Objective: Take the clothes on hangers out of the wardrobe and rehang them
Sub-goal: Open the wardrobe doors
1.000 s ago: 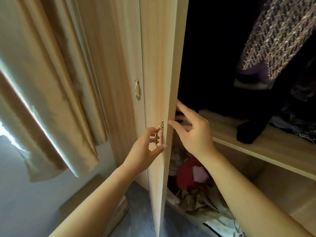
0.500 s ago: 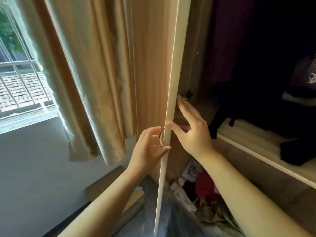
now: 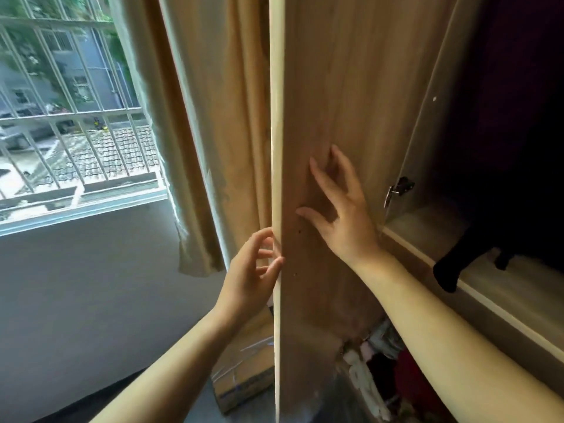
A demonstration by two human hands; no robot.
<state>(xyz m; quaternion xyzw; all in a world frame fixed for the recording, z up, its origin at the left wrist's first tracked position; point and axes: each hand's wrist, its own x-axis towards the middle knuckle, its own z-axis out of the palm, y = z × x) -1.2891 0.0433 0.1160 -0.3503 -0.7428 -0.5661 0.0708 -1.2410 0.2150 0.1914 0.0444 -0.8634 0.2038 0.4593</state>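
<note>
The wardrobe door [image 3: 341,87] stands swung out, its wood-grain inner face towards me. My right hand [image 3: 341,212] presses flat on that face with straight, spread fingers. My left hand [image 3: 250,273] is at the door's pale front edge, fingers loosely curled and fingertips touching the edge; the handle is hidden behind the door. Inside the wardrobe, on the right, dark clothes [image 3: 518,102] hang in deep shadow, and their hangers are hidden. A black sleeve end [image 3: 451,267] droops over the wooden shelf [image 3: 503,303].
A beige curtain [image 3: 219,117] hangs just left of the door, beside a barred window [image 3: 70,117]. A taped cardboard box [image 3: 244,374] sits on the floor behind the door. Loose clothes [image 3: 381,361] are heaped in the wardrobe's bottom. A metal hinge [image 3: 396,190] sticks out of the frame.
The door has swung further out to the left, and its inner face now shows. My right hand moved from the edge onto that face. My left hand's fingers have loosened at the edge.
</note>
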